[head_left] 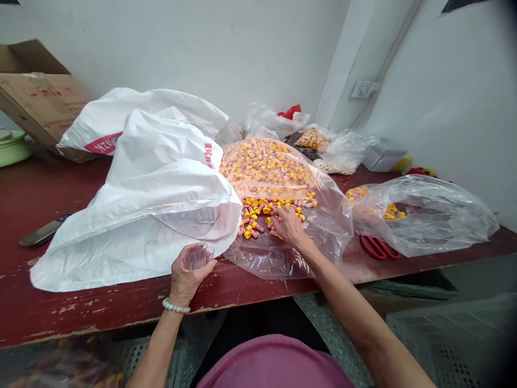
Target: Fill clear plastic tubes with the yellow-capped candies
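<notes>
My left hand (186, 276) is wrapped round small clear plastic cups (198, 256) near the table's front edge, with a beaded bracelet at the wrist. At the mouth of a large clear bag (274, 167), my right hand (287, 223) touches the small pink-and-white pieces with yellow caps (251, 229); its fingertips are bent down among them, and whether they pinch one is too small to tell. Left of that bag lies a white woven sack (161, 188), its mouth open, with clear round items inside.
Red-handled scissors (378, 248) lie right of the large bag, beside another clear bag (436, 221) with yellow caps. A dark flat tool (44, 231) and a cardboard box (44, 102) are on the left. More bags (313, 139) stand along the wall.
</notes>
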Action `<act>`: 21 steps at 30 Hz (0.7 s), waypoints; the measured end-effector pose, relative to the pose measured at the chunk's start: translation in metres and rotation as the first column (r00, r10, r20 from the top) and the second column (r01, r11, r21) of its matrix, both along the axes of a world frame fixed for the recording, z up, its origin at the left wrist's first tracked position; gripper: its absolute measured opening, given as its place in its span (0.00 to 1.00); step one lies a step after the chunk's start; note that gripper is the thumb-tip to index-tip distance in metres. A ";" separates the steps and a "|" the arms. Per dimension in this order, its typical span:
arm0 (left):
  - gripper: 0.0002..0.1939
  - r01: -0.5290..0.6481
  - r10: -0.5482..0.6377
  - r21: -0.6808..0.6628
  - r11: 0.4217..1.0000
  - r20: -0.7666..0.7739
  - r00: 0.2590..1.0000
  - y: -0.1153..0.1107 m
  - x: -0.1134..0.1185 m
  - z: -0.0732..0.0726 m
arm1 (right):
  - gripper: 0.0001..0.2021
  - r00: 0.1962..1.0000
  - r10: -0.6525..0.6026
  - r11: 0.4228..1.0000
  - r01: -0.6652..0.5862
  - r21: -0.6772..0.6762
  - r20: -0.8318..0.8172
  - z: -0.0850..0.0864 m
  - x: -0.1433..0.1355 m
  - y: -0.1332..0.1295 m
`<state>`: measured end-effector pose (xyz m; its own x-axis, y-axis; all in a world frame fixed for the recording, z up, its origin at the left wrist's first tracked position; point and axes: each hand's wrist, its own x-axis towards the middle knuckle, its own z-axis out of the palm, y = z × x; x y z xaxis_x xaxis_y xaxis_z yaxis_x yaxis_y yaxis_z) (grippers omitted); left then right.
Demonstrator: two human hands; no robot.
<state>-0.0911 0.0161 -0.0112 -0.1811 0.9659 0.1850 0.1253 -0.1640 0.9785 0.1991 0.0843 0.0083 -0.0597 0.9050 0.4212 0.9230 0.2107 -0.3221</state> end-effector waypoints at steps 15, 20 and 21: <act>0.22 0.213 -0.210 -0.015 0.977 -0.250 0.945 -0.012 0.010 -0.001 | 0.07 0.733 0.500 0.863 -0.468 0.192 -0.461 0.017 -0.081 -0.078; 0.22 0.242 -0.236 -0.017 0.970 -0.309 0.921 -0.013 0.010 0.003 | 0.08 0.710 0.571 0.818 -0.535 0.212 -0.413 0.021 -0.098 -0.072; 0.22 0.247 -0.241 -0.020 0.969 -0.303 0.922 -0.013 0.010 0.002 | 0.09 0.712 0.577 0.815 -0.536 0.221 -0.400 0.022 -0.099 -0.070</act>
